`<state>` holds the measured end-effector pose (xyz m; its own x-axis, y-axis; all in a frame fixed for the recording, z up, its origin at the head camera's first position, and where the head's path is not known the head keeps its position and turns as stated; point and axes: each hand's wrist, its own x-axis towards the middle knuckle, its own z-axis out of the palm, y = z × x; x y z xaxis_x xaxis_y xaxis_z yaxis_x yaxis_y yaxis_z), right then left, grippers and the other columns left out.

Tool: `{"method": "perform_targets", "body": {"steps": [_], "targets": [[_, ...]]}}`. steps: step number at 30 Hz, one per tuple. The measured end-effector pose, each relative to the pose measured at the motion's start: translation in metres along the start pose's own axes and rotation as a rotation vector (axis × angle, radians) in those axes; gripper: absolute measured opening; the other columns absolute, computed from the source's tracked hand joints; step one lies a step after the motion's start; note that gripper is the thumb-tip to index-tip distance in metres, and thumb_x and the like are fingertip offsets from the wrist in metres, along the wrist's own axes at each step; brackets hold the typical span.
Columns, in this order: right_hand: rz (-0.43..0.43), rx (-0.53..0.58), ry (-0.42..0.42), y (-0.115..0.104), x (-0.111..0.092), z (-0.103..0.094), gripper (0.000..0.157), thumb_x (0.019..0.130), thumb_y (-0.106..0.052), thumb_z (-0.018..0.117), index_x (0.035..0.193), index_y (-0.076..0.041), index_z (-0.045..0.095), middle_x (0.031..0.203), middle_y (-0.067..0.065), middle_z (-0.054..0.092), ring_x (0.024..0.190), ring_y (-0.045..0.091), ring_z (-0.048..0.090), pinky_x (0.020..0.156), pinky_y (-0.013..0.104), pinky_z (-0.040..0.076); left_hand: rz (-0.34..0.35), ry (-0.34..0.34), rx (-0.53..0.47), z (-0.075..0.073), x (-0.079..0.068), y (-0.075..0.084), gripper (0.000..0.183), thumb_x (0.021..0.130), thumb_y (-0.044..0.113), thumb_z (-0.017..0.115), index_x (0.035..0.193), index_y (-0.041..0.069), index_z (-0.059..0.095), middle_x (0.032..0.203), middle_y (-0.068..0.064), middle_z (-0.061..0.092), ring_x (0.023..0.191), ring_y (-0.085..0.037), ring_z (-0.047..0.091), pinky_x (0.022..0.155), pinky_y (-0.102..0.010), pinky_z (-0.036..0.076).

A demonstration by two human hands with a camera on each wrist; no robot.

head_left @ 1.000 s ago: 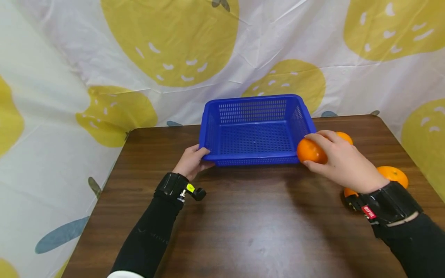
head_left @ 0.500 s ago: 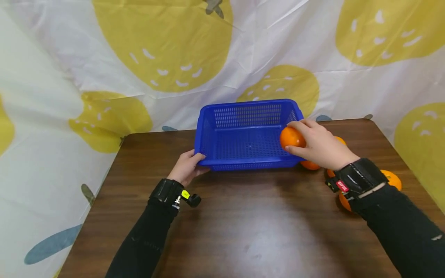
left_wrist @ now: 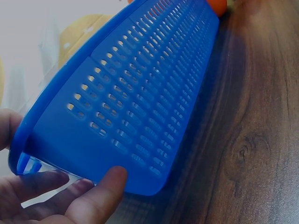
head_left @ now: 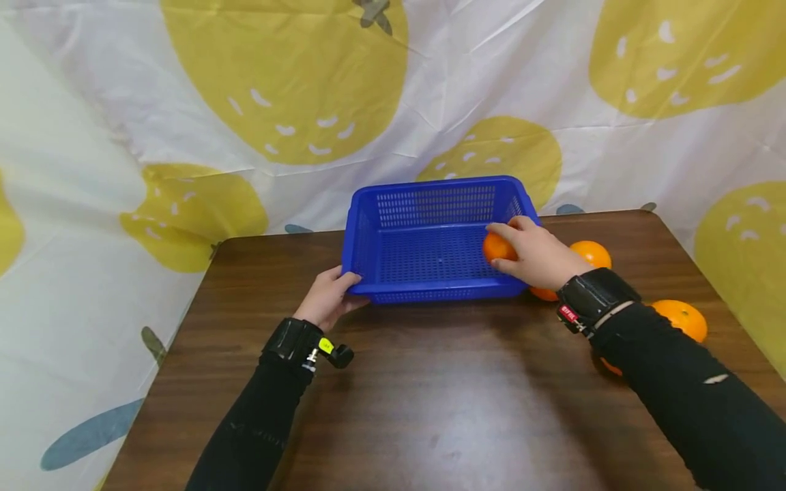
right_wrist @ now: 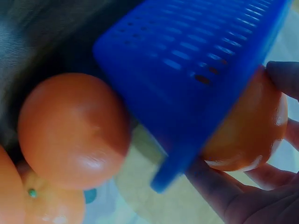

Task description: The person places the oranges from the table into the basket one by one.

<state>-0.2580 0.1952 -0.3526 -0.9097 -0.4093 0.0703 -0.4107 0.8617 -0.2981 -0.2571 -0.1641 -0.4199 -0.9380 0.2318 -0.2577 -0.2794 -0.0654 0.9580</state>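
Note:
A blue plastic basket [head_left: 424,259] with slotted walls stands on the table, its front left corner gripped by my left hand [head_left: 325,298]. In the left wrist view the fingers of that hand [left_wrist: 93,198] lie round the rim and against the outer wall. My right hand [head_left: 535,256] holds an orange [head_left: 495,248] at the basket's right side, within its rim in the head view. Seen from the right wrist, the thumb and fingers curl round this orange [right_wrist: 254,123], partly hidden behind the basket wall. The basket shows no other fruit inside.
Several more oranges lie right of the basket: one behind the right wrist [head_left: 591,254], one [head_left: 545,294] close against the basket's side, and one [head_left: 680,319] beyond the forearm, which partly hides another. A fruit-print cloth [head_left: 295,75] hangs behind the brown table [head_left: 430,395].
My right hand has carried the orange leftward from outside the basket's right edge to over its inside, then lower. The left hand keeps its grip on the corner. The head view has shifted slightly.

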Motion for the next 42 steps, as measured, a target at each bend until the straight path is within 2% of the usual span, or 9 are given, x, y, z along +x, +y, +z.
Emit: {"method": "perform_targets", "body": {"steps": [8, 14, 21, 31, 37, 42], "targets": [[0.053, 0.035, -0.071, 0.003, 0.008, 0.021, 0.056, 0.085, -0.034, 0.062, 0.134, -0.014, 0.044, 0.122, 0.022, 0.043, 0.092, 0.03, 0.052, 0.083, 0.049, 0.051, -0.019, 0.001, 0.004, -0.001, -0.003, -0.002, 0.048, 0.092, 0.015, 0.048, 0.138, 0.002, 0.038, 0.141, -0.02, 0.041, 0.112, -0.028, 0.052, 0.094, -0.051, 0.043], [0.042, 0.037, -0.07, 0.0, 0.018, 0.028, 0.055, 0.083, -0.036, 0.063, 0.131, -0.013, 0.047, 0.122, 0.023, 0.046, 0.094, 0.031, 0.051, 0.083, 0.049, 0.05, -0.006, 0.011, -0.002, -0.006, -0.004, -0.001, 0.049, 0.092, 0.013, 0.048, 0.138, 0.001, 0.037, 0.141, -0.021, 0.04, 0.112, -0.029, 0.051, 0.094, -0.052, 0.043], [0.085, 0.062, -0.137, -0.001, 0.028, 0.03, 0.057, 0.084, -0.039, 0.06, 0.132, -0.01, 0.047, 0.12, 0.023, 0.05, 0.1, 0.034, 0.048, 0.089, 0.053, 0.046, 0.003, 0.019, -0.011, -0.009, -0.006, -0.001, 0.048, 0.092, 0.012, 0.047, 0.138, 0.0, 0.037, 0.14, -0.022, 0.041, 0.111, -0.029, 0.052, 0.092, -0.05, 0.044], [0.105, 0.039, -0.24, 0.002, 0.03, 0.026, 0.052, 0.085, -0.035, 0.06, 0.129, -0.009, 0.05, 0.122, 0.021, 0.054, 0.105, 0.033, 0.046, 0.093, 0.052, 0.042, 0.022, -0.008, -0.016, -0.003, -0.003, -0.002, 0.048, 0.093, 0.011, 0.046, 0.138, -0.001, 0.035, 0.139, -0.024, 0.041, 0.112, -0.029, 0.051, 0.094, -0.051, 0.043], [0.124, 0.04, -0.257, 0.005, 0.03, 0.026, 0.052, 0.085, -0.036, 0.059, 0.13, -0.01, 0.05, 0.121, 0.019, 0.056, 0.103, 0.032, 0.047, 0.094, 0.052, 0.041, 0.017, -0.009, -0.009, 0.0, -0.003, 0.0, 0.048, 0.092, 0.012, 0.047, 0.138, 0.0, 0.037, 0.139, -0.024, 0.042, 0.111, -0.029, 0.053, 0.094, -0.051, 0.044], [0.165, 0.025, -0.288, 0.006, 0.032, 0.027, 0.054, 0.087, -0.038, 0.054, 0.133, -0.01, 0.047, 0.125, 0.019, 0.055, 0.107, 0.034, 0.046, 0.097, 0.054, 0.038, 0.021, -0.007, -0.009, 0.001, -0.001, 0.0, 0.048, 0.092, 0.012, 0.048, 0.137, 0.0, 0.038, 0.139, -0.024, 0.042, 0.111, -0.028, 0.053, 0.094, -0.051, 0.043]]}}
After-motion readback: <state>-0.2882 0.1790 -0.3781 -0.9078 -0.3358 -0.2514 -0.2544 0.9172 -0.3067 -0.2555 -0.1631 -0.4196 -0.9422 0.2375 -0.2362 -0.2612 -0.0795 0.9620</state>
